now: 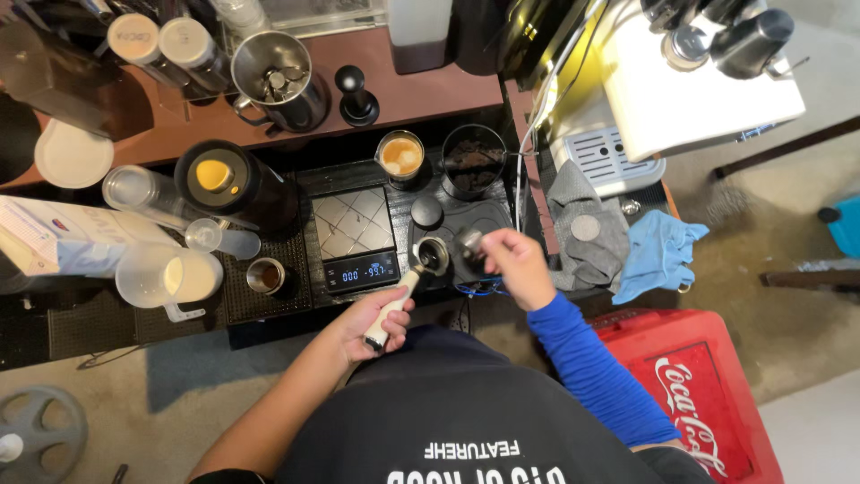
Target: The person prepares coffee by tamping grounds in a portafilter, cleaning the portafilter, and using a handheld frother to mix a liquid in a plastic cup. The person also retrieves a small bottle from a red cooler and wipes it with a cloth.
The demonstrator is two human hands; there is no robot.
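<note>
I see one portafilter (428, 258) held level over the front edge of the counter (421, 94), just right of the digital scale (356, 237). My left hand (381, 321) is closed around its pale handle, which runs toward seven o'clock. My right hand (512, 260), in a blue sleeve, grips a small dark metal tool (468, 244) touching the basket at its three o'clock side; I cannot tell exactly what the tool is. Both hands are near each other, each clamped on its own item.

At twelve o'clock from the basket sit one small dark round lid (426, 211), one cup of milky coffee (400, 156) and one black container of dark grounds (473, 159). One black tamper (356, 97) and one steel pitcher (273, 79) of small metal pieces stand farther back. At nine o'clock there is one small steel cup (265, 275), one clear plastic jug (170, 278), one black grinder (228, 179) with a yellow centre, and two clear plastic tubes lying flat.

At three o'clock lie two cloths, one grey (587, 229) and one blue (658, 251), below a white espresso machine (681, 85). A white carton (67, 237) with blue printing lies at the far left. At four o'clock on the floor is one red plastic crate (708, 385) with white script lettering. Nothing blocks my view of the basket.
</note>
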